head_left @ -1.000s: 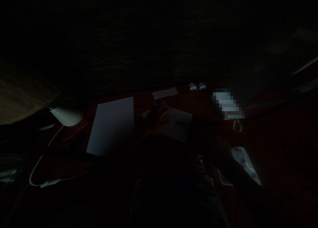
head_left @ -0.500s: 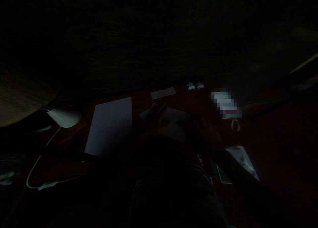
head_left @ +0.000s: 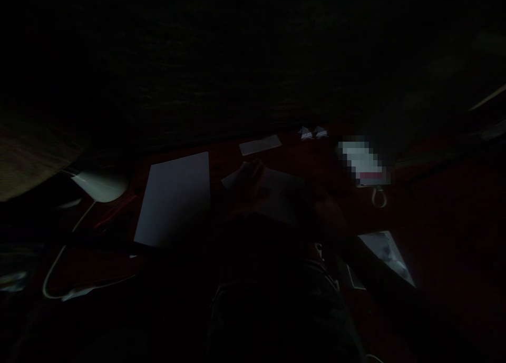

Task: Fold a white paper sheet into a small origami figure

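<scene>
The picture is very dark. A pale sheet of paper (head_left: 279, 192) lies on the dark reddish table in front of me. My left hand (head_left: 250, 184) rests on the sheet's left part, fingers pointing away from me and lying on it. At the sheet's right end is my right hand (head_left: 320, 207), its fingers lost in shadow, so I cannot see whether they grip the edge. Left of my left hand lies a larger stack or sheet of white paper (head_left: 176, 197). A small paper strip (head_left: 261, 145) sits beyond the sheet.
Two small folded white paper pieces (head_left: 313, 133) stand at the back. A blurred-out pale object (head_left: 361, 160) with a looped cord lies at right. Nearer is a shiny flat packet (head_left: 385, 252), partly behind my right forearm. A white cone-shaped object (head_left: 103, 186) with a cable stands left.
The view has shifted slightly. Both hands stay at the sheet in nearly the same places; the right hand looks a little darker and its fingers less distinct. Nothing else has visibly moved.
</scene>
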A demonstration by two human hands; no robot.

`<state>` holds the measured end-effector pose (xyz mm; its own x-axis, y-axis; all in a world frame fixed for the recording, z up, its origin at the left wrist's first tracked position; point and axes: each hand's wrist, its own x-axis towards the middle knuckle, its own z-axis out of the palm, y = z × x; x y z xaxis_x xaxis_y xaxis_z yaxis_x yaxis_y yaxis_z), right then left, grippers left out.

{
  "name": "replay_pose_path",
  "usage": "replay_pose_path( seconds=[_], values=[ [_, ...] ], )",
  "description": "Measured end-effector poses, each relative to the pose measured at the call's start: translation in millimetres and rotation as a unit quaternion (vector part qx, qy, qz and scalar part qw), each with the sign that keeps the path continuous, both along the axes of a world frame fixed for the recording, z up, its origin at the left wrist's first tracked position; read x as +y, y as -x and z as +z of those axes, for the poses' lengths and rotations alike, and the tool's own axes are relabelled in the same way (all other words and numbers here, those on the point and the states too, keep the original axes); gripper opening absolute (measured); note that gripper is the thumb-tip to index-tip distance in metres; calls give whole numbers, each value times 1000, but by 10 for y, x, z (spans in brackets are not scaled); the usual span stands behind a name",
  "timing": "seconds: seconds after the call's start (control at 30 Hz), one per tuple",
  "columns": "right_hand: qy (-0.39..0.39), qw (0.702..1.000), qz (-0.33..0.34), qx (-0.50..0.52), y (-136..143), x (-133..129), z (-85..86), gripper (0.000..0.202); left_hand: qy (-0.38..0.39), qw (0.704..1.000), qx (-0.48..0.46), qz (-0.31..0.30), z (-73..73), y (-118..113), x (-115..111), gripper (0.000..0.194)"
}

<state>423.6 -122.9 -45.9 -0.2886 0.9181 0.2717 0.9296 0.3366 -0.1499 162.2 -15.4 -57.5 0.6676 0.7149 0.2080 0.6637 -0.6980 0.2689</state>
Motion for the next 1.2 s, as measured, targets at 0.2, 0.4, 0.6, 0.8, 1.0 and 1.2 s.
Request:
replay_pose_path(
  seconds=[0.2, 0.4, 0.6, 0.8, 1.0, 1.2],
  values=[
    [-36, 997, 44, 50, 93, 54, -46, 56, -13, 1000, -8, 7, -22, -18, -4, 82],
    [-15, 999, -26, 19, -103, 16, -87, 48, -2, 1000, -7, -3, -8, 0, -5, 84],
    [-15, 998, -48, 28, -312, -46, -120, 40, 9, 1000, -12, -8, 11, 11, 8, 85],
    [-22, 998, -41, 41, -308, -55, -124, 39, 8, 1000, -24, 1, 44, 8, -24, 83],
    [-3, 999, -20, 29, -299, 15, -117, 41, 11, 1000, -24, 5, 11, 4, -9, 84],
    [10, 999, 9, 36, -137, 182, -28, 54, 12, 1000, -20, 3, 24, -2, -14, 84]
  ],
)
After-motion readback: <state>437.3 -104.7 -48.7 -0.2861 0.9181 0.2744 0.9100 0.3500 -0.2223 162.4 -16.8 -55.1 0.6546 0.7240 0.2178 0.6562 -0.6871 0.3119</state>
